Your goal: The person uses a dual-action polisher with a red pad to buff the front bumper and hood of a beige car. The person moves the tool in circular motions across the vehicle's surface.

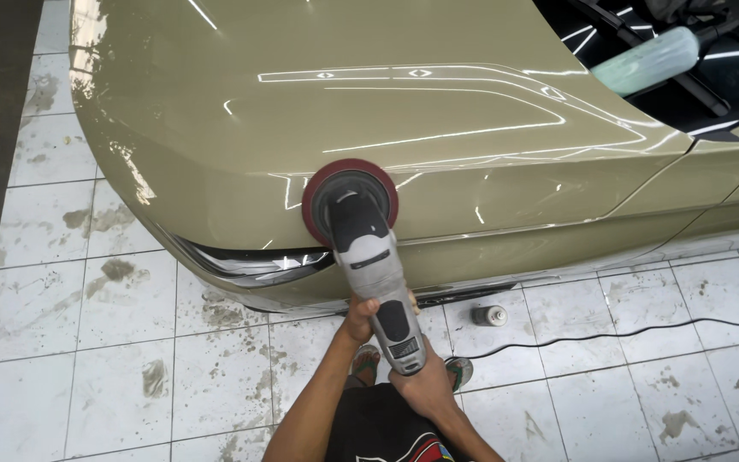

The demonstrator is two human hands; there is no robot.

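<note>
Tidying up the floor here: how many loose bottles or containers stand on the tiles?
1: a small bottle on the tiled floor beside the car, right of the polisher. Others may be hidden underneath.

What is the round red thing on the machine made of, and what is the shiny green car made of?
The round red pad looks like soft foam, matte, with a thick dull edge. The olive-green car body looks like glossy painted metal: ceiling lights mirror sharply in it. The grey polishing machine looks like hard plastic.

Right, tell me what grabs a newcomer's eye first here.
The glossy olive car body fills the upper frame, mirroring ceiling lights. At centre a grey polisher presses its red pad against the panel, gripped by the left hand and right hand. Stained white floor tiles lie below.
</note>
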